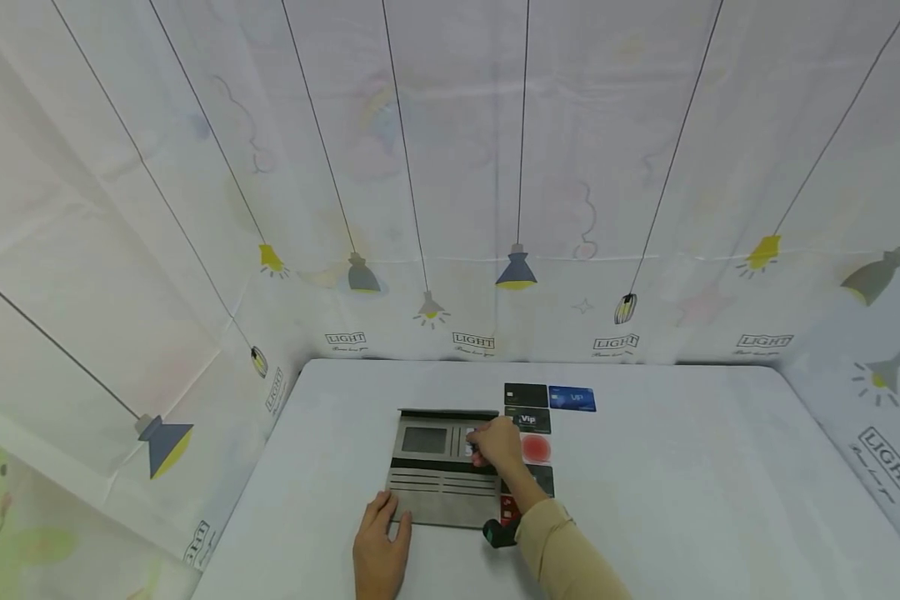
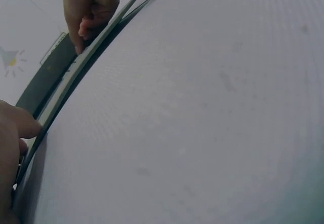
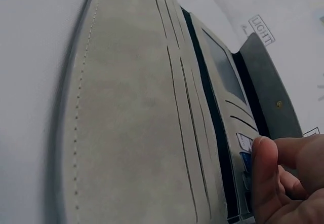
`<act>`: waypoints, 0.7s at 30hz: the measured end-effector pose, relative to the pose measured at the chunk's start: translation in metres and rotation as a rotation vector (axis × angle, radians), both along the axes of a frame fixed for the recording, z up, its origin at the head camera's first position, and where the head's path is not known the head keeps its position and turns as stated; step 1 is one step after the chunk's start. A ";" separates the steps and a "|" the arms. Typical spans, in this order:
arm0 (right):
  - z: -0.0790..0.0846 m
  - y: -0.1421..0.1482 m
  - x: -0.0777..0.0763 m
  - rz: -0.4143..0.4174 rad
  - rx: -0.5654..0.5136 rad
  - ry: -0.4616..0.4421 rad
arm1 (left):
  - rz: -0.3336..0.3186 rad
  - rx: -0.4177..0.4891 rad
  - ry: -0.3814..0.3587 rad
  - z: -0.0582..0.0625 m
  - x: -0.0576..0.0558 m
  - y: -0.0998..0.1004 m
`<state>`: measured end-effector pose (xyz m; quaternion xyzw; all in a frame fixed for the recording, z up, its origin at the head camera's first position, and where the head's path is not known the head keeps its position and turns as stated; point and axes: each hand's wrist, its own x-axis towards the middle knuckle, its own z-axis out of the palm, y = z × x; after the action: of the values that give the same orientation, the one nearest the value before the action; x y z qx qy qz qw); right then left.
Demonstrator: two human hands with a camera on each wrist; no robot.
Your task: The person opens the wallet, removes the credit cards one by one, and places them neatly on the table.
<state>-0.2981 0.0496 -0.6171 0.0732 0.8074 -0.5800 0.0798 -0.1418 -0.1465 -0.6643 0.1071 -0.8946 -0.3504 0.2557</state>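
A grey long wallet lies unfolded on the white table, with slit card slots and a dark window. At its upper right slots, my right hand pinches a whitish card between thumb and index finger. The card sits partly in a slot, and a blue card edge shows just below it. My left hand rests on the wallet's lower left corner, fingers along the side and thumb at the bottom edge. In the left wrist view the wallet appears edge-on.
Right of the wallet lie a black card, a blue card, a black Vip card, a card with a red circle, a dark card and a red card. A lamp-printed cloth hangs behind the table.
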 end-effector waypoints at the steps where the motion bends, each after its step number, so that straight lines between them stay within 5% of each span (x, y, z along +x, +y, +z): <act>1: 0.000 0.000 0.000 -0.003 -0.007 -0.005 | 0.000 0.001 -0.002 0.000 0.000 0.000; 21: -0.002 0.000 0.003 0.026 -0.009 0.072 | -0.001 0.008 -0.039 -0.004 -0.001 -0.002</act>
<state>-0.2949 0.0495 -0.6189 0.0417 0.8079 -0.5849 0.0587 -0.1429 -0.1484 -0.6682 0.1148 -0.8980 -0.3521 0.2377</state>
